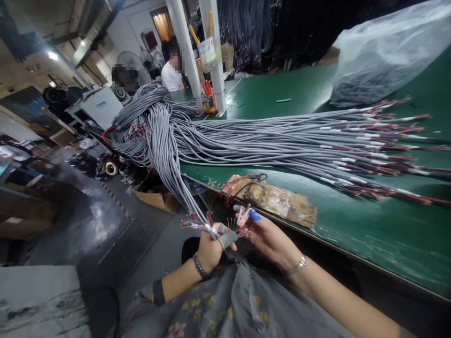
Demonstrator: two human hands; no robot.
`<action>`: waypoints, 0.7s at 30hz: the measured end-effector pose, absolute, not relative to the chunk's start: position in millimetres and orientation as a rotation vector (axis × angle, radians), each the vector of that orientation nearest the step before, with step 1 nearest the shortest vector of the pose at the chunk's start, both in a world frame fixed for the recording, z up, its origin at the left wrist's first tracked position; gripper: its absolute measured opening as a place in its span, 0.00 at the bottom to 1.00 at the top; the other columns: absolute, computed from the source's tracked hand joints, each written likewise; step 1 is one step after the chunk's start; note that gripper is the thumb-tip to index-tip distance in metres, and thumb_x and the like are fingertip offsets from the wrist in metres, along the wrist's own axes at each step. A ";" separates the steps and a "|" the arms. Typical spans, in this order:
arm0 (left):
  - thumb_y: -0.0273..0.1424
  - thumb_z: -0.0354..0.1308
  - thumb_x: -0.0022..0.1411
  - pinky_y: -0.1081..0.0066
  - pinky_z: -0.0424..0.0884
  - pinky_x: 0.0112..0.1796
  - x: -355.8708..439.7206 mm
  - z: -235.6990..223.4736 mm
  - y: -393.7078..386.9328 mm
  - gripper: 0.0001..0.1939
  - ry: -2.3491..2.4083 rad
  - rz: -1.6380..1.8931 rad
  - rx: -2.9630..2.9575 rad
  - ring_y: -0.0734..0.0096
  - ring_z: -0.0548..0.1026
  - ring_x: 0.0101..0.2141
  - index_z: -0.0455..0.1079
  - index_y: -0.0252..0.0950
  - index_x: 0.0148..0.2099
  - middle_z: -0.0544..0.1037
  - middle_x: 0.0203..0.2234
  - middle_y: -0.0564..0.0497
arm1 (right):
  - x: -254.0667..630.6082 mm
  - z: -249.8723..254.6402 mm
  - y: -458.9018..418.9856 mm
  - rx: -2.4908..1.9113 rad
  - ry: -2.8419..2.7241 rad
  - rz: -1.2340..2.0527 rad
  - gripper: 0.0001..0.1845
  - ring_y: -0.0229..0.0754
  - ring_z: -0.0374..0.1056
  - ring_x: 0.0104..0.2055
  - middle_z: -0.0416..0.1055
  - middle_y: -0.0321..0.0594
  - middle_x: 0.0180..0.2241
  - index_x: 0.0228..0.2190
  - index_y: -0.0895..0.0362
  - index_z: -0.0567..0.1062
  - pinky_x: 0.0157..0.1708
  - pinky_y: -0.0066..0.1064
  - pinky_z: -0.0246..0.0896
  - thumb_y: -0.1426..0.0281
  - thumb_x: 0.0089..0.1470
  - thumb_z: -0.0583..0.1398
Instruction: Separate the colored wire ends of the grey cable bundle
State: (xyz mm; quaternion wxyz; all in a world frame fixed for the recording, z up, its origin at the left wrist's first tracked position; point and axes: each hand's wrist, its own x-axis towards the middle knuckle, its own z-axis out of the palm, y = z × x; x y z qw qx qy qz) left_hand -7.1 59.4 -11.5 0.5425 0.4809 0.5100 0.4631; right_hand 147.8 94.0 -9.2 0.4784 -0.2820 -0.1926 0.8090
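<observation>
My left hand (213, 246) is closed around a bunch of grey cables (181, 180) close to their stripped ends. Grey tape wraps some of its fingers. Thin coloured wires (193, 221) fan out to the left of this hand, and more wires (241, 231) stick out on its right side. Just to the right, my right hand (264, 234) pinches a small pink tool (243, 216) that looks like a clip; its exact kind is unclear. A blue cover (254, 215) sits on one of this hand's digits. The pink tool is right beside the wire tips.
Many grey cables with stripped ends (282, 138) lie across the green table (369, 234). A worn wooden board (278, 199) rests along its near edge. Behind are a clear plastic bag (384, 56), white posts (214, 61) and a seated person (172, 75). A cardboard box (157, 195) stands below.
</observation>
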 end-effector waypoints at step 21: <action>0.48 0.64 0.48 0.73 0.64 0.23 -11.2 5.1 48.7 0.22 1.302 0.999 1.186 0.74 0.68 0.18 0.69 0.34 0.20 0.73 0.14 0.51 | 155.9 -31.7 79.8 -0.644 -0.642 2.170 0.24 0.39 0.67 0.30 0.74 0.40 0.31 0.31 0.56 0.77 0.30 0.29 0.63 0.49 0.40 0.68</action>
